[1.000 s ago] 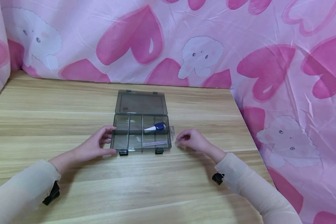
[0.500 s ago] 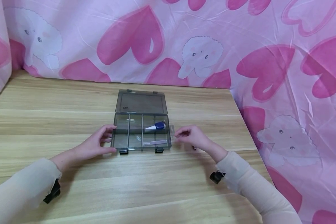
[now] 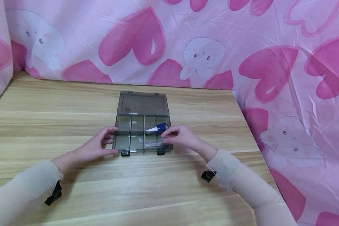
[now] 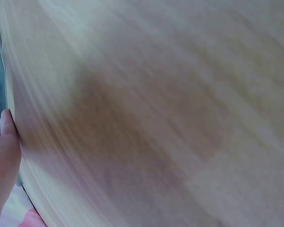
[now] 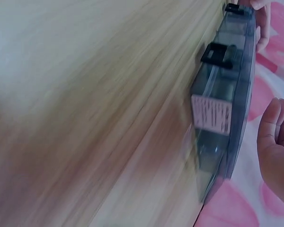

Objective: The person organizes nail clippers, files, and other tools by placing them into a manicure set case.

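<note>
A smoky clear compartment box [image 3: 122, 145] lies on the table with its lid [image 3: 143, 104] folded back. My left hand [image 3: 97, 146] holds the box's left side, thumb by the near corner, index finger at the rim. My right hand [image 3: 180, 136] is over the right-hand compartments, fingers bent and thumb close to the index finger; I cannot tell whether anything is between them. Just left of these fingertips lies a nail polish bottle [image 3: 160, 127], dark blue with a white cap. Below it, a pale lilac printed strip [image 3: 152, 144] lies in the near right part, its right end under the hand.
Two black latches, one of them the right latch [image 3: 160, 151], sit on the box's near edge. A printed label [image 5: 211, 114] is on the box's right side. The wood-grain table [image 3: 124, 188] meets a pink heart-patterned cloth [image 3: 203, 25] at the back and right.
My right hand has moved left from the table beside the box to over its right-hand compartments, covering the clear tab there. My left hand, the bottle and the strip have stayed put.
</note>
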Action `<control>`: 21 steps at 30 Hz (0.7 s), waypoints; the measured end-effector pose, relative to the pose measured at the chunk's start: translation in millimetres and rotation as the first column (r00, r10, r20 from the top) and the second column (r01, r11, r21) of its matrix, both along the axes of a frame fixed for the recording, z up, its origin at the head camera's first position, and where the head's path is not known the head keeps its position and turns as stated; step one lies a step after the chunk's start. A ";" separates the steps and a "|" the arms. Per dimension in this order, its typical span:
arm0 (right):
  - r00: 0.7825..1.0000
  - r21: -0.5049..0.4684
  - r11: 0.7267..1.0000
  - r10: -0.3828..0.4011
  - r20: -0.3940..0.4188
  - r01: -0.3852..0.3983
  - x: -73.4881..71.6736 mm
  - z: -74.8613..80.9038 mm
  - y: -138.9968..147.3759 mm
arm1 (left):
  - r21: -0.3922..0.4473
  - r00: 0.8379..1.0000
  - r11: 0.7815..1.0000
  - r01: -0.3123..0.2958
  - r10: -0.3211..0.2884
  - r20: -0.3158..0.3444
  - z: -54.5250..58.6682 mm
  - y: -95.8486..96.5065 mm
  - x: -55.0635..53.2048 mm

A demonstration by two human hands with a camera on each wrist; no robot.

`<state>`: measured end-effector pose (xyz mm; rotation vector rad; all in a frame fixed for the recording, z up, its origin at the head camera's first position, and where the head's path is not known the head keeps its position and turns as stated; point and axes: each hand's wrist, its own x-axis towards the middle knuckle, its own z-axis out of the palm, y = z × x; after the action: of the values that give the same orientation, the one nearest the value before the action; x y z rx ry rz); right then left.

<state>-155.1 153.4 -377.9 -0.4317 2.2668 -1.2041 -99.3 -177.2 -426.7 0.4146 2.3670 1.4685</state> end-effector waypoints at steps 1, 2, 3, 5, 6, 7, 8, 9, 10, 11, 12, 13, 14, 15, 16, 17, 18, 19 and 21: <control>1.000 0.000 1.000 0.011 -0.005 -0.011 -0.2 -0.1 -3.9 | 0.001 1.000 1.000 0.001 -0.001 0.001 -0.4 0.0 0.1; 1.000 0.001 1.000 0.020 -0.005 -0.020 -0.3 -0.2 -7.7 | 0.002 1.000 1.000 0.002 -0.002 0.000 -0.9 0.1 0.2; 1.000 0.003 1.000 0.028 -0.005 -0.028 -0.3 0.1 -11.3 | 0.004 1.000 1.000 0.003 -0.003 -0.001 -1.4 0.1 0.2; 0.999 0.013 0.999 0.039 -0.007 -0.038 -0.8 -0.4 -18.1 | 0.008 1.000 1.000 0.006 -0.006 -0.002 -2.4 0.2 0.0; 0.999 0.015 0.999 0.042 -0.007 -0.042 -1.0 -0.7 -21.3 | 0.011 1.000 1.000 0.007 -0.007 -0.001 -2.7 0.3 -0.1; 0.999 0.013 0.999 0.046 -0.008 -0.046 -1.3 -1.2 -24.4 | 0.012 1.000 1.000 0.009 -0.009 -0.001 -3.0 0.2 -0.2; 0.999 0.012 0.999 0.048 -0.006 -0.048 -1.6 -1.7 -27.4 | 0.014 1.000 1.000 0.009 -0.009 0.000 -3.2 0.3 -0.2; 0.999 0.012 0.999 0.047 -0.004 -0.047 -2.1 -2.5 -30.3 | 0.013 1.000 1.000 0.008 -0.008 0.000 -3.4 0.2 -0.2; 0.999 0.007 0.999 0.046 0.001 -0.046 -2.6 -3.4 -33.2 | 0.014 1.000 1.000 0.008 -0.008 0.000 -3.5 0.2 -0.1; 0.999 -0.002 0.999 0.045 0.002 -0.045 -3.1 -4.2 -36.2 | 0.011 1.000 1.000 0.007 -0.007 -0.001 -3.6 0.1 -0.1; 0.999 -0.008 0.999 0.046 -0.001 -0.046 -3.8 -5.2 -39.1 | 0.010 1.000 1.000 0.006 -0.006 -0.002 -3.6 0.0 0.1; 0.999 -0.017 0.999 0.048 -0.003 -0.048 -4.3 -6.0 -41.9 | 0.008 1.000 1.000 0.004 -0.004 -0.005 -3.8 -0.1 0.1; 0.999 -0.027 0.998 0.049 -0.004 -0.049 -4.7 -6.6 -44.6 | 0.008 1.000 1.000 0.003 -0.003 -0.008 -3.9 -0.2 0.1; 0.999 -0.036 0.998 0.052 -0.006 -0.052 -5.1 -7.1 -47.4 | 0.008 1.000 1.000 0.003 -0.003 -0.011 -4.0 -0.4 0.2; 0.998 -0.044 0.997 0.059 -0.013 -0.060 -5.2 -7.2 -50.0 | 0.010 1.000 1.000 0.003 -0.003 -0.013 -4.1 -0.6 0.2; 0.998 -0.051 0.997 0.063 -0.018 -0.064 -5.5 -7.8 -52.6 | 0.009 1.000 1.000 0.003 -0.003 -0.014 -4.2 -0.7 0.1; 0.998 -0.053 0.996 0.066 -0.020 -0.067 -5.7 -8.4 -55.0 | 0.009 1.000 1.000 0.003 -0.003 -0.017 -4.4 -0.9 0.1; 0.997 -0.054 0.996 0.072 -0.024 -0.073 -5.8 -8.8 -57.4 | 0.008 1.000 1.000 0.003 -0.002 -0.018 -4.6 -1.1 -0.1; 0.996 -0.050 0.995 0.085 -0.032 -0.087 -6.1 -9.9 -61.6 | 0.006 1.000 1.000 0.002 -0.002 -0.018 -4.8 -1.4 -0.4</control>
<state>-161.2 91.8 -387.8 -0.5643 2.2222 -1.2224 -99.8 -178.6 -431.4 0.4325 2.3759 1.4775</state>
